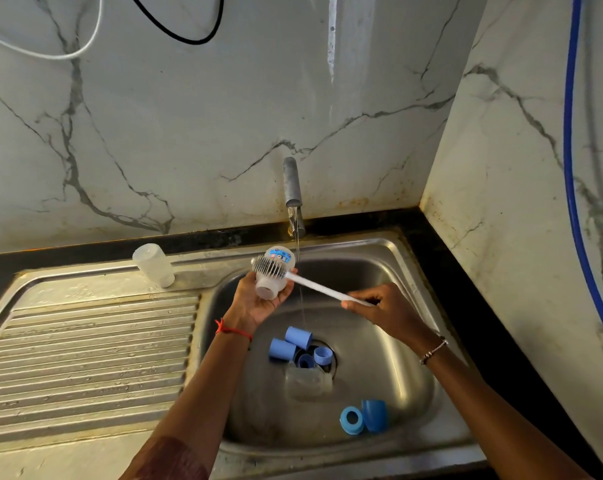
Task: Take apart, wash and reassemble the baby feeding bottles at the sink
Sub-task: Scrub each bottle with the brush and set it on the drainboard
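Left hand [258, 303] grasps a bottle [274, 271] near the running tap [293, 195]; right hand [379, 306] grips the brush [270, 266]. Washing step; next, bristles probably should enter the bottle mouth.

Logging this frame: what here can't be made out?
Head view only.
- Print on the label of the held bottle: too small, blurred.
- End of the brush handle: hidden inside the right hand.
- The drain: mostly covered by the blue caps and rings.
- The clear bottle lying in the sink: see-through and blurred, its outline is unclear.
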